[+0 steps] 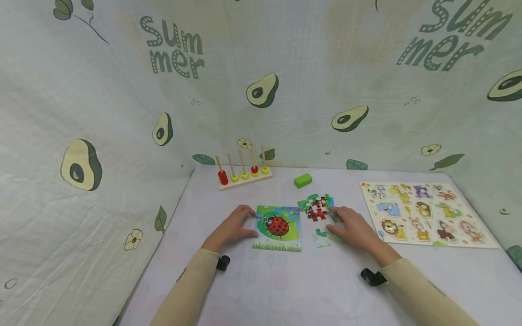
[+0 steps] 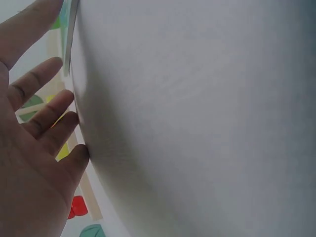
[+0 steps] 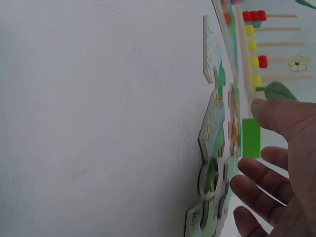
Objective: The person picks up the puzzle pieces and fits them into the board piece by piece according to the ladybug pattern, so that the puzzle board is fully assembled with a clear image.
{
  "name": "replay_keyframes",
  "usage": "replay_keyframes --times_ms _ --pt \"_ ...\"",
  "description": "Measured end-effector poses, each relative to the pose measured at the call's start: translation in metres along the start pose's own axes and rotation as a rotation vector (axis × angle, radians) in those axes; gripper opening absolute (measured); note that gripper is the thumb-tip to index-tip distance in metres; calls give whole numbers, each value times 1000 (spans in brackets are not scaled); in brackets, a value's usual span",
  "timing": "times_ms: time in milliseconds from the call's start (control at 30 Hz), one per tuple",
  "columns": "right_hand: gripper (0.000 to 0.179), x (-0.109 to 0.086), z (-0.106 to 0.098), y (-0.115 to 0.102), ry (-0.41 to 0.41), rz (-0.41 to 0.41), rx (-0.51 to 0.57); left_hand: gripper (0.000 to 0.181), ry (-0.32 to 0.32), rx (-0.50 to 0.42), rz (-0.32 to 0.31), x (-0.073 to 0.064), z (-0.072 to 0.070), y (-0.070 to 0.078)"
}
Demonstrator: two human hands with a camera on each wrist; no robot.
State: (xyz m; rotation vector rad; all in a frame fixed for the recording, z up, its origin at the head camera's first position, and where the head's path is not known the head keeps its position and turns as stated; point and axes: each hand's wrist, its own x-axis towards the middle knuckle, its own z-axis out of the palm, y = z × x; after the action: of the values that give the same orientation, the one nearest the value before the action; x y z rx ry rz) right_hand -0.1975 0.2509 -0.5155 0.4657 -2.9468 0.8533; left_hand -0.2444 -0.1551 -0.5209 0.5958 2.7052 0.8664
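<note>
Now | right hand (image 1: 351, 227): near puzzle pieces (image 1: 317, 213) | peg rack (image 1: 248, 182): beads (image 1: 223, 177)

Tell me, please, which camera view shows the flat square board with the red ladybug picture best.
The head view: the ladybug board shows nearly its whole face there. Both wrist views catch only a narrow, slanted strip of it, near the top.

Layout of the table (image 1: 285, 290), as seen from the person's side. The picture board (image 1: 278, 228) lies centrally, the left hand (image 1: 236, 226) at its left edge. A cluster of puzzle pieces (image 1: 317, 213) lies between the board and the right hand (image 1: 352, 228), with further pieces (image 1: 321, 241) in front. Behind the cluster sits a block (image 1: 303, 180); left of the block stands a bead stand (image 1: 246, 180). The animal board (image 1: 435, 217) lies right of the right hand.
</note>
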Motion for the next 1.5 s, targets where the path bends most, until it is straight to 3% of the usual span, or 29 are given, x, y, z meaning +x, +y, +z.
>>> replay_keyframes --times_ms 433,833,1100,1500 --pt "54 22 17 -13 -14 -4 67 65 -36 39 -2 1 -3 2" --pt "45 53 31 -16 -8 -26 16 84 -73 60 -44 0 -1 0" --pt "44 65 34 -17 -13 -57 7 84 -84 68 -38 0 -1 0" --pt "53 72 32 -19 -107 -78 -48 83 -129 78 -18 1 -2 0"
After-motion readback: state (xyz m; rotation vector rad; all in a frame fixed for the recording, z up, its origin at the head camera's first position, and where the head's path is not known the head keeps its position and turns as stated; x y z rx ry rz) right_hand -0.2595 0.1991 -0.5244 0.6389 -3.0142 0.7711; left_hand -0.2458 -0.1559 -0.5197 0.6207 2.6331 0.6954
